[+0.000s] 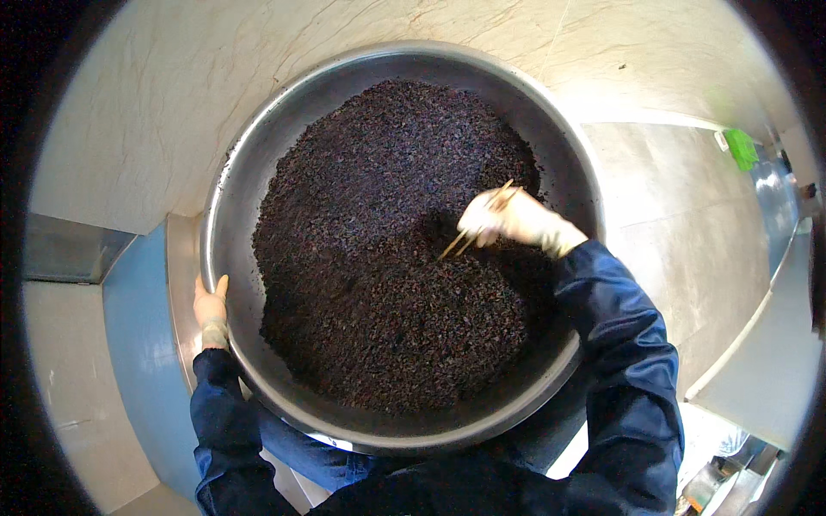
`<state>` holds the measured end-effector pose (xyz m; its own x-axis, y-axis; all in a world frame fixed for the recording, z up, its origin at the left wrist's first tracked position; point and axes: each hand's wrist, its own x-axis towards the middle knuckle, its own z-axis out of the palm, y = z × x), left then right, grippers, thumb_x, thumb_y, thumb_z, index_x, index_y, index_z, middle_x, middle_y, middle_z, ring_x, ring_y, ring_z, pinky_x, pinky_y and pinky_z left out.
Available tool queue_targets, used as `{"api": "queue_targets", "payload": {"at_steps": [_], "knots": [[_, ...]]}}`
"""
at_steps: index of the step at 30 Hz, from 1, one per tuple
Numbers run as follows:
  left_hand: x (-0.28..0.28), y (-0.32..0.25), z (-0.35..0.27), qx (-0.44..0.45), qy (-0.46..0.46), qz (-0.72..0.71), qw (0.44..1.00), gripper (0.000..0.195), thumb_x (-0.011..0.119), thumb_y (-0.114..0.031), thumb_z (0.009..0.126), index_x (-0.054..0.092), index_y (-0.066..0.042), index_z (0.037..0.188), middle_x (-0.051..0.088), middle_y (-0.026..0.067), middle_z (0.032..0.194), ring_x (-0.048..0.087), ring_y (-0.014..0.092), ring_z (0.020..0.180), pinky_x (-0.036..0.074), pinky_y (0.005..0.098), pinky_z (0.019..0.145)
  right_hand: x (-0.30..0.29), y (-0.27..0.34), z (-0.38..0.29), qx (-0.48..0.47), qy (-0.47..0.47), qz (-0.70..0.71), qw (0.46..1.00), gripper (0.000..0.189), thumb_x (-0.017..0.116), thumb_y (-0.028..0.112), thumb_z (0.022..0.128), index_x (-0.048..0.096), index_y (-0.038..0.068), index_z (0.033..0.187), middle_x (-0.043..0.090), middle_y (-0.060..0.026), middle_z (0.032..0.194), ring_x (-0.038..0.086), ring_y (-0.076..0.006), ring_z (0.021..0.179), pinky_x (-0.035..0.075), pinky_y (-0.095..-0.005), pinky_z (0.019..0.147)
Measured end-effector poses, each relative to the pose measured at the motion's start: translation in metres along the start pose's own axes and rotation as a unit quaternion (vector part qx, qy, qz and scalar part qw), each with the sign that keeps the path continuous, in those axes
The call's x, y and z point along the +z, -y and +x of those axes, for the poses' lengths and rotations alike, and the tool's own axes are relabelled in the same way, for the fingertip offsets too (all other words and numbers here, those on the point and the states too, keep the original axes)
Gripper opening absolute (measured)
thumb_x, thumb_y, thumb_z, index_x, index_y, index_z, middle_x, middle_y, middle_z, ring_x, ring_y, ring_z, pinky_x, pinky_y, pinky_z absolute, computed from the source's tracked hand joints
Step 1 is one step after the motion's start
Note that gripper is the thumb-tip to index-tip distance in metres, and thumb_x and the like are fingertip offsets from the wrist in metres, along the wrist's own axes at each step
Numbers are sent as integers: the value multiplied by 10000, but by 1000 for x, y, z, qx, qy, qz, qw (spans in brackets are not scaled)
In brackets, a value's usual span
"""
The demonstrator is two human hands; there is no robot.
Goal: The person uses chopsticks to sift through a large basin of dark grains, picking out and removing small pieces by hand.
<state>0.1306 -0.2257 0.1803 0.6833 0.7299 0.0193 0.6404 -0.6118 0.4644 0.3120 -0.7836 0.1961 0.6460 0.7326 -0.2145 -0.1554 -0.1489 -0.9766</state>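
A large round metal basin (239, 187) stands in front of me. Inside it lies a broad heap of dark, loose, granular material (387, 174), possibly dried plant matter. My left hand (211, 308), in a pale glove, grips the basin's rim at the left, thumb over the inner side. Also gloved, my right hand (506, 219) is above the heap, right of its middle, shut on a pair of thin chopsticks (459, 242). Their tips point down and left, at or just above the dark material; contact cannot be told. Slight blur covers the right hand.
A cream marbled wall (161, 97) rises beyond the basin. To the left is a blue panel (139, 335). Grey floor tiles (690, 213) stretch to the right, with a bright green object (741, 149) at the far end. Assorted items (723, 477) stand at the lower right.
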Motion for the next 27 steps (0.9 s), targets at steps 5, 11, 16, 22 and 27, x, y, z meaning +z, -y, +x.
{"api": "queue_targets", "payload": {"at_steps": [5,11,16,22,27], "knots": [[-1,-6,-2,1,-25,38,999,639,696,-361,779,479,-28,1280,622,185,1114,592,315,1028,444,372,885,11,-23,20,13,10,-121,992,175,594,200,885,679,46,878,662,-32,807,593,-114,744,486,-266,703],[-4,-13,-9,3,-16,-10,1000,643,694,-354,785,469,-31,1295,619,182,1124,588,302,1036,440,361,892,-37,6,21,-145,-278,-54,948,201,594,177,900,667,2,968,665,-40,866,585,-96,789,460,-230,724],[-4,-10,-7,12,-15,-20,1000,631,693,-353,789,475,-32,1287,622,180,1116,593,298,1021,444,358,883,-63,27,-6,-81,-393,-54,914,244,578,222,887,661,1,950,660,-55,819,589,-103,706,470,-233,662],[0,-8,-5,24,-24,20,999,637,700,-366,782,478,-45,1286,625,183,1105,599,311,1009,450,370,873,-77,21,-26,25,-322,-108,940,246,569,243,916,640,8,920,636,-40,773,577,-95,637,469,-218,582],[4,12,4,39,-33,1,999,632,697,-367,782,478,-53,1284,629,184,1095,599,318,1009,451,379,869,-57,6,-24,126,-94,-82,984,241,569,240,911,654,17,880,646,-61,730,614,-139,639,495,-267,570]]}}
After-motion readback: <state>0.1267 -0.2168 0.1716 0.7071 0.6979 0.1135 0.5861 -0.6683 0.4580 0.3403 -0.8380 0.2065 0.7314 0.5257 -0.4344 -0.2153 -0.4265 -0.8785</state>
